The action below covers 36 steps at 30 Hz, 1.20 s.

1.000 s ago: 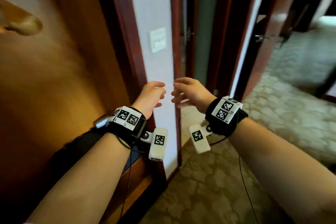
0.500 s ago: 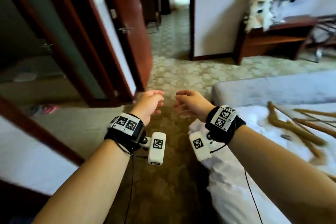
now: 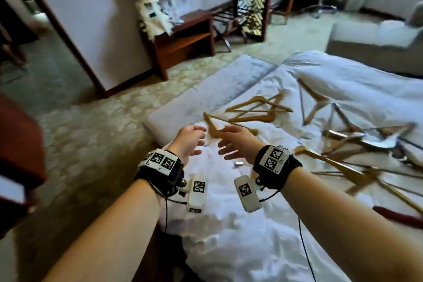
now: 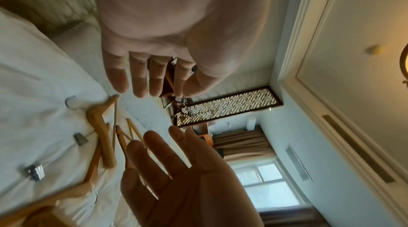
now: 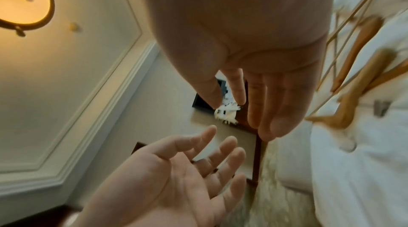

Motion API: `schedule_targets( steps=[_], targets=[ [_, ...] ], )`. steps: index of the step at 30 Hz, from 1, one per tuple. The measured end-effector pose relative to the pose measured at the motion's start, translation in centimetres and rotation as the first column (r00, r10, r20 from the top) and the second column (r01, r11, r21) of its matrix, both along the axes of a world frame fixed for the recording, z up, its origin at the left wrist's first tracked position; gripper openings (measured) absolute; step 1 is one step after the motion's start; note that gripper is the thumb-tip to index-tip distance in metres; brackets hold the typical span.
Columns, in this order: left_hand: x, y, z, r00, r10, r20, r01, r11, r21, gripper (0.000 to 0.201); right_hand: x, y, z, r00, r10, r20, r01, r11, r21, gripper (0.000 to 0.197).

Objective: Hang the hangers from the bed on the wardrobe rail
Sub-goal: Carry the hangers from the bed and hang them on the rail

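Both hands, left hand (image 3: pixel 191 141) and right hand (image 3: pixel 238 142), now hover spread and empty over the bed (image 3: pixel 251 224); wooden hangers (image 3: pixel 254 110) at twelve o'clock, replacing the doorway view: pickup comes next.

The hangers (image 3: pixel 251 107) on the bed (image 3: pixel 229 247) are smearing into streaks in the head view, and the tangled pile at the right (image 3: pixel 357 144) is blurring too much to count before the picture's edge is cutting it off. The right hand (image 3: pixel 235 142) is covering part of the nearest hanger (image 3: pixel 211 126). In the right wrist view the left hand (image 5: pixel 176 175) and right hand (image 5: pixel 253 30) are hiding most of a dark cabinet (image 5: pixel 256 136), and the hangers (image 5: pixel 353 91) are running out of frame.
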<state>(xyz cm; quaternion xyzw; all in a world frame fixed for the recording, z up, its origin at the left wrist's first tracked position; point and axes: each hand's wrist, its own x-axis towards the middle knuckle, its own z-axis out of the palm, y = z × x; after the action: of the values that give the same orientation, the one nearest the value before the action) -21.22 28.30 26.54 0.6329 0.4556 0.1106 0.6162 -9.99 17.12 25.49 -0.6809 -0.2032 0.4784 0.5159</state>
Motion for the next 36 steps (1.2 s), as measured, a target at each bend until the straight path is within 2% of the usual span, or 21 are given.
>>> schedule_targets(
  steps=[3,5,9,11,13,15,16,22,24,32,36],
  targets=[
    [4.8,0.5,-1.4,0.993,-0.114,-0.013,0.114,0.992,-0.045,0.016,3.8,-1.2,-0.5,0.993,-0.121,0.005,0.121,0.992,-0.021,0.005],
    [7.4,1.4,-2.5,0.987,-0.16,-0.018,0.159,0.985,-0.07,0.017,5.8,-1.1,-1.1,0.984,-0.178,-0.004,0.178,0.983,-0.043,0.004],
    [12.4,4.8,-5.0,0.977,-0.213,-0.028,0.208,0.971,-0.12,0.017,9.7,1.6,-3.6,0.964,-0.264,-0.003,0.263,0.959,-0.102,0.027],
    [14.3,6.9,-6.2,0.973,-0.229,-0.041,0.22,0.964,-0.151,0.017,11.3,3.6,-5.0,0.959,-0.282,-0.005,0.279,0.952,-0.126,0.029],
    [15.8,9.3,-7.9,0.969,-0.238,-0.063,0.223,0.958,-0.181,0.018,12.7,5.7,-6.5,0.954,-0.301,-0.003,0.297,0.941,-0.165,0.023],
    [16.9,11.7,-9.8,0.966,-0.24,-0.095,0.217,0.954,-0.206,0.019,13.8,7.6,-7.6,0.953,-0.303,-0.013,0.296,0.936,-0.191,0.009],
    [17.5,13.1,-10.8,0.964,-0.239,-0.113,0.211,0.953,-0.215,0.019,14.5,8.8,-8.4,0.953,-0.304,-0.019,0.294,0.935,-0.197,0.009],
    [19.4,19.3,-17.3,0.954,-0.218,-0.204,0.16,0.95,-0.267,0.023,17.2,13.6,-13.2,0.939,-0.34,-0.051,0.314,0.909,-0.273,0.007],
    [19.5,20.6,-19.4,0.952,-0.205,-0.226,0.134,0.946,-0.296,0.023,17.8,15.0,-15.0,0.933,-0.354,-0.063,0.321,0.898,-0.302,0.014],
    [18.3,25.0,-27.5,0.93,-0.141,-0.338,0.004,0.927,-0.374,0.021,18.4,19.9,-21.1,0.927,-0.357,-0.111,0.286,0.868,-0.405,0.019],
    [17.3,26.6,-30.7,0.912,-0.108,-0.395,-0.063,0.916,-0.395,0.022,18.4,21.6,-23.3,0.925,-0.358,-0.129,0.268,0.853,-0.447,0.015]
  ],
)
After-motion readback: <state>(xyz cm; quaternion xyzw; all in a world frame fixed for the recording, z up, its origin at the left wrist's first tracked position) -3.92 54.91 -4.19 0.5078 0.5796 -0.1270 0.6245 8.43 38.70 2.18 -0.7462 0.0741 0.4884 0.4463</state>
